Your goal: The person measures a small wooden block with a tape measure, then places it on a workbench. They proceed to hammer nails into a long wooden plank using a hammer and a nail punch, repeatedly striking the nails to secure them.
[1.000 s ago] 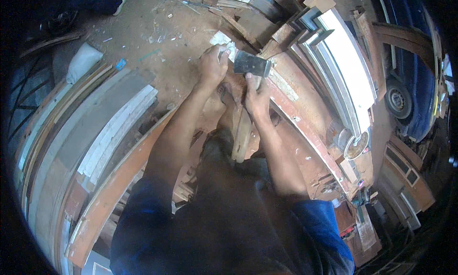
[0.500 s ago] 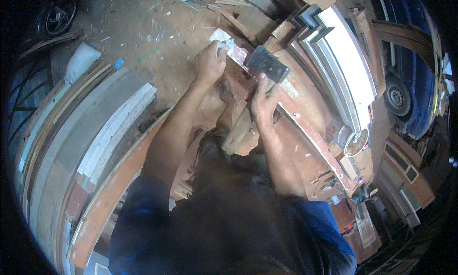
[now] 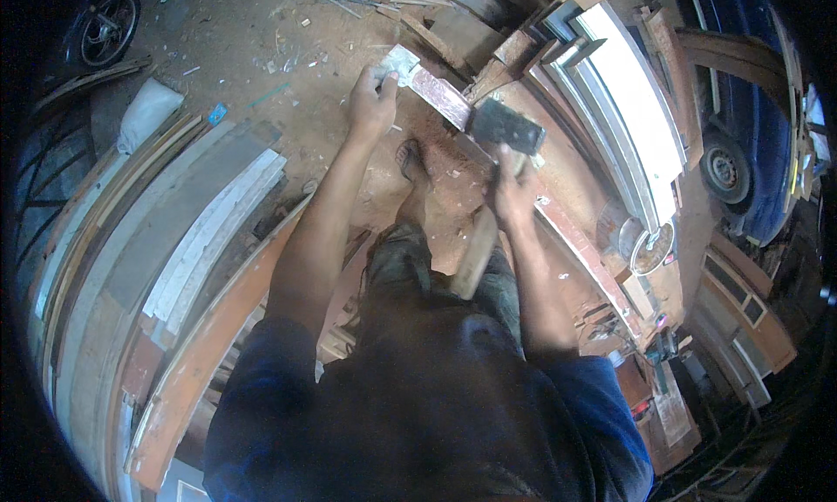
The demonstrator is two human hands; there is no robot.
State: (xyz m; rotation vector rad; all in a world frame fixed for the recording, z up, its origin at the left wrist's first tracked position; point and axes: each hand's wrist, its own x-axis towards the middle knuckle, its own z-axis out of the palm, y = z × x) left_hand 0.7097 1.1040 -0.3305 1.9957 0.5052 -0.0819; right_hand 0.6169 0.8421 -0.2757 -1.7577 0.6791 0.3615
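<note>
Your left hand grips the far end of a long reddish wooden strip, with the fingers clenched around a pale, worn patch at its tip. The strip runs at a slant from that hand toward your right side, passing under the hammer and continuing as a red-brown board toward the lower right.

Your right hand is closed around the wooden handle of a hammer. The dark metal head sits just above the hand and over the strip; whether it touches the wood cannot be told from this view.

A bare foot stands on the dirt floor between your two arms, just beside the strip. The floor around it is littered with chips and sawdust.

To your left lie stacked curved boards in grey, white and brown. To your right lie white-painted frame pieces, and beyond them a blue vehicle with a wheel showing.
</note>
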